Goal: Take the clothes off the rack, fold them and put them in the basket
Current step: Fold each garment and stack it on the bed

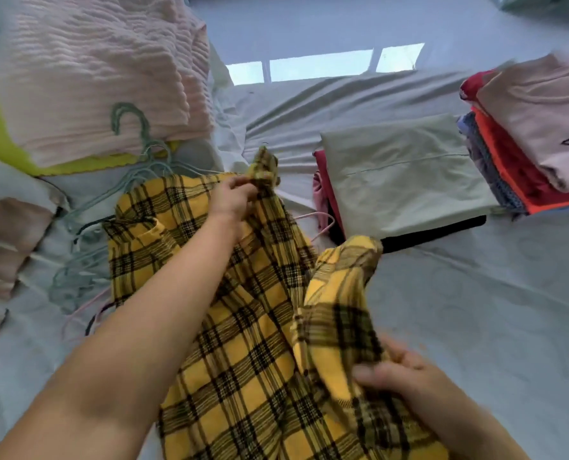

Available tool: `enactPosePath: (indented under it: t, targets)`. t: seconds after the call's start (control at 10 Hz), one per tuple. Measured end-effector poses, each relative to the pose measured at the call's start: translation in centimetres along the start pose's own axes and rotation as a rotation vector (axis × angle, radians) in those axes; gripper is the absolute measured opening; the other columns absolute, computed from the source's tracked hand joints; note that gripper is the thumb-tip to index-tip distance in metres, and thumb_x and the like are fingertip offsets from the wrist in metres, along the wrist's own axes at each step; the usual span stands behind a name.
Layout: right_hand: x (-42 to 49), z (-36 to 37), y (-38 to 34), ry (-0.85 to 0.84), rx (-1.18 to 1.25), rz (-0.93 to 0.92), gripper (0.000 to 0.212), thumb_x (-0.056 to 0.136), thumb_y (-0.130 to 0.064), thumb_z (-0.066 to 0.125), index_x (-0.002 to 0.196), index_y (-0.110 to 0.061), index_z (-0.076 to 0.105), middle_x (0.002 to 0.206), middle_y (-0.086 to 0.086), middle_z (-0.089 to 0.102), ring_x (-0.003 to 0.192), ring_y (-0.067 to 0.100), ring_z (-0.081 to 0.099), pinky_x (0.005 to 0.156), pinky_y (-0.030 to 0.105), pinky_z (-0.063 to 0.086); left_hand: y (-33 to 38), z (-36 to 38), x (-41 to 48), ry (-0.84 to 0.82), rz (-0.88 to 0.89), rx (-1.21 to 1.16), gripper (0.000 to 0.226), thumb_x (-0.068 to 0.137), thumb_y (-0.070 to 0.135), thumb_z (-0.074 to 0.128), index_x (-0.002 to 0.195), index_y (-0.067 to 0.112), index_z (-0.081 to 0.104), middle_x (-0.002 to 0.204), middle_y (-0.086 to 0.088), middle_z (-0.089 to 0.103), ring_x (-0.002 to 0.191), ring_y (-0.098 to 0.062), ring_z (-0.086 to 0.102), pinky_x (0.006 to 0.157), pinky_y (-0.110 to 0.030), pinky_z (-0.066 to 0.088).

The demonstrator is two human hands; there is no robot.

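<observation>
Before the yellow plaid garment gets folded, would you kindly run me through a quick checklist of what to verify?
1. Left hand grips the yellow plaid garment at its far end: ok.
2. Right hand grips the near edge: ok.
3. Garment spread flat: not ok, bunched.
4. Hangers clear of the garment: not ok, some lie beneath it.
5. Folded stack apart from it: ok.
6. Basket within reach: cannot tell.

Head cam, fwd-down, close over bed (475, 293)
</observation>
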State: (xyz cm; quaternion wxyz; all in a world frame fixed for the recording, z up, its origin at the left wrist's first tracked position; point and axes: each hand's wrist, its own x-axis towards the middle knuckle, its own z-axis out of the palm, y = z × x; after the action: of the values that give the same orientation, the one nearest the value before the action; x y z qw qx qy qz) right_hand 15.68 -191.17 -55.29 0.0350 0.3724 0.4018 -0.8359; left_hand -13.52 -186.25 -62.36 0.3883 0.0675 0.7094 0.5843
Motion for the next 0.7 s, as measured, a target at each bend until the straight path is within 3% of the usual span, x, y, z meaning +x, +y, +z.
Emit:
enactPosePath:
  t: [0.1,0.2,0.3,0.4,0.5,0.6,0.7]
  targets:
    - [-0.4,3.7,-0.1,-0.372,-0.142,-0.055,0.047,0.079,-0.008,0.059,0.110,-0.041,0.067,0.108,-0.012,0.070,0.094,0.004,0.067,0.075,0.012,0.048,-0.6,-8.2,-2.6,0.174,-0.094,-0.221,0.028,0.092,-0.007,0.039,0.081,0.018,0.046,0.078,-0.006,0.054,0.062,-0.017,0.056,0.050,-0.028,0.050]
    - [9.2,22.7,11.3,-0.213,-0.148,0.109,0.045,0.082,-0.012,0.057,0.114,-0.044,0.064,0.113,-0.015,0.067,0.100,0.002,0.064,0.083,0.014,0.047,-3.4,-15.3,-5.2,0.370,-0.218,-0.163,0.028,0.092,-0.007,0.040,0.077,0.016,0.041,0.082,-0.012,0.050,0.059,-0.015,0.054,0.047,-0.022,0.053]
    - [2.5,10.3,15.5,-0.239,-0.306,0.080,0.044,0.085,-0.017,0.055,0.118,-0.047,0.060,0.118,-0.018,0.064,0.106,0.000,0.060,0.090,0.016,0.045,-7.4,-19.9,-7.3,0.469,-0.232,0.052,0.013,0.091,-0.002,0.049,0.099,0.007,0.046,0.109,-0.017,0.053,0.088,-0.025,0.055,0.085,-0.031,0.048]
    - [-0.5,-1.5,23.1,-0.410,-0.435,0.008,0.043,0.088,-0.022,0.051,0.121,-0.050,0.056,0.123,-0.021,0.060,0.112,-0.002,0.056,0.097,0.019,0.042,-8.9,-20.8,-10.0,0.492,-0.030,0.454,0.020,0.091,0.016,0.058,0.106,0.005,0.049,0.097,-0.008,0.053,0.098,-0.033,0.055,0.079,-0.038,0.043]
    - [3.5,8.1,16.6,-0.376,-0.540,0.015,0.036,0.093,-0.036,0.043,0.124,-0.055,0.049,0.114,-0.027,0.061,0.106,-0.009,0.055,0.099,0.019,0.036,-11.3,-20.6,-14.0,0.144,-0.214,0.590,0.051,0.085,0.050,0.056,0.115,0.009,0.048,0.112,-0.008,0.053,0.111,-0.030,0.051,0.090,-0.041,0.043]
    - [4.9,12.0,14.5,-0.299,-0.783,-0.020,0.045,0.090,-0.027,0.044,0.125,-0.055,0.046,0.136,-0.025,0.048,0.126,-0.005,0.043,0.110,0.023,0.032,-15.6,-21.9,-17.3,0.079,-0.407,0.926,0.097,0.070,0.066,0.064,0.142,0.014,0.027,0.145,-0.012,0.029,0.132,-0.032,0.033,0.104,-0.045,0.034]
    - [4.1,13.8,14.1,-0.350,-1.008,-0.054,0.052,0.089,-0.024,0.044,0.131,-0.053,0.039,0.142,-0.018,0.044,0.132,0.003,0.038,0.110,0.020,0.031,-18.5,-24.0,-19.6,0.230,-0.766,0.295,0.110,0.055,0.065,0.077,0.137,0.003,0.038,0.131,-0.021,0.051,0.116,-0.038,0.052,0.096,-0.052,0.045]
